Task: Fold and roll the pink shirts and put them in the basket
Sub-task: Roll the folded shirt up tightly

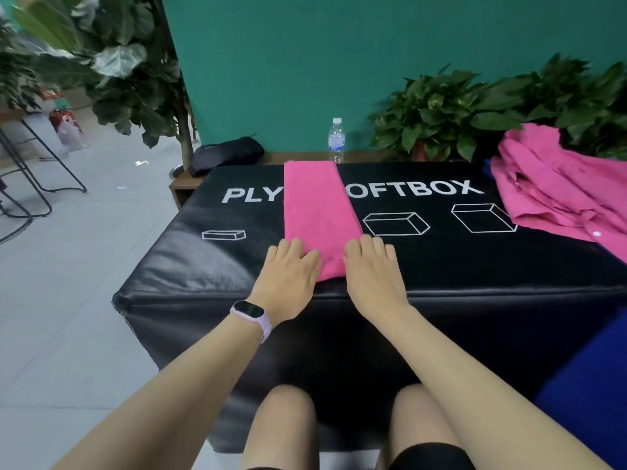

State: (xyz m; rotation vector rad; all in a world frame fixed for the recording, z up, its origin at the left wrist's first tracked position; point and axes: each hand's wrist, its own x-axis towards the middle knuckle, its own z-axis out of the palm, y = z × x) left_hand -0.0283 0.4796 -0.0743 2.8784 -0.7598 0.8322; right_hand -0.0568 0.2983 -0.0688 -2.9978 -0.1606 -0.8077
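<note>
While one pink shirt (320, 212) lies folded into a long narrow strip down the middle of the black soft box (441, 266), both hands rest on its near end.

Item 1, folded shirt: strip runs from the box's far edge to just short of the near edge, covering part of the printed lettering. The narrow shape suits rolling from the near end, which appears to be the step in hand.

Item 2, left hand (288, 269): flat, fingers straight, laid over the strip's near left corner; nothing is gripped. A wristband (252, 317) sits on the wrist.

Item 3, right hand (371, 269): flat likewise, fingers straight, on the near right corner, gripping nothing. Together they likely pin and smooth the end before the first turn.

Item 4, pile of pink shirts (559, 191): unfolded, heaped at the box's right far corner, well apart from the strip, presumably awaiting their turn.

Item 5, water bottle (336, 139): upright behind the box, beyond the strip's far end.

Item 6, potted plants (458, 113): along the green wall.

Containers: no basket is in sight; a blue object (587, 385) at lower right cannot be identified.
</note>
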